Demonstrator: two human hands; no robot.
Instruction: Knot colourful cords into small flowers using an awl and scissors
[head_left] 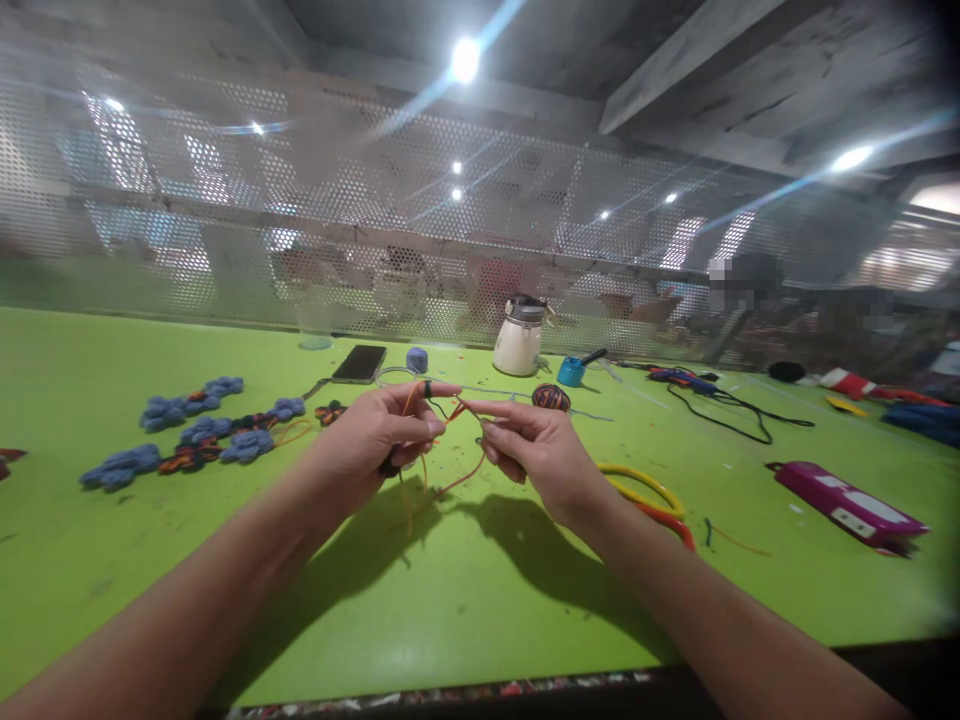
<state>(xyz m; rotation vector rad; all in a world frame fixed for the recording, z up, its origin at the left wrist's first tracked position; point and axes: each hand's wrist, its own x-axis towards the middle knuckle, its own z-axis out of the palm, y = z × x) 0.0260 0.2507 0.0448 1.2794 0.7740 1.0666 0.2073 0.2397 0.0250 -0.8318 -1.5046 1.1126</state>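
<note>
My left hand point(394, 425) is closed on orange and dark yarn point(409, 400), with a strand wrapped round the outstretched index finger. Opposite it, my right hand point(536, 440) pinches a thin crochet hook point(471, 409), its tip in the yarn between the two hands. Loose orange strands point(424, 475) hang below the fingers. Just behind the right hand lies a ball of dark and orange yarn point(550, 397). To the left of my hands are blue crocheted flowers point(247, 445) and darker multicoloured ones point(187, 457). The small stitches at the hook are too fine to make out.
On the green table point(420, 620) stand a white jug point(517, 340) and a blue pot point(571, 372). A phone point(360, 364) and a small purple ball point(417, 360) lie left of them. Yellow ring point(652, 484), purple power strip point(847, 503) and cables point(720, 400) are rightward. A perforated screen point(375, 230) rises behind.
</note>
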